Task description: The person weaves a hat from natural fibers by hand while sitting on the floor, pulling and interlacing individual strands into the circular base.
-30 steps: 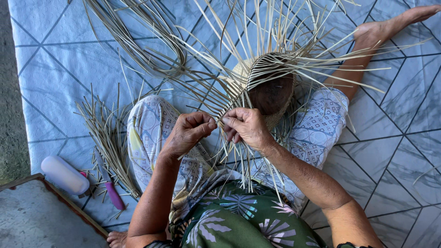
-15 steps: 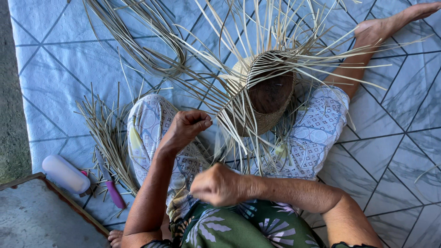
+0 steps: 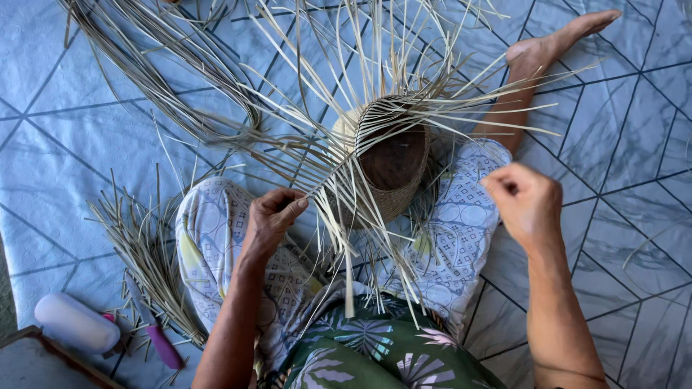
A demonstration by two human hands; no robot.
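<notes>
Left hand (image 3: 272,216): grip pinched shut on pale flat straw strips (image 3: 324,184) at the near-left rim of the half-woven round straw basket (image 3: 389,162) on the lap. Right hand (image 3: 525,202): fist closed, well right of basket; contents can't tell.

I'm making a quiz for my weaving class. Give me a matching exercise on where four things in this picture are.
Things:
1. left hand
2. right hand
3. white bottle
4. half-woven basket

Places:
a. on the floor, bottom left
b. between the knees
c. gripping strips beside the basket
d. raised, closed, clear of the basket

Pairs: 1-c, 2-d, 3-a, 4-b
</notes>
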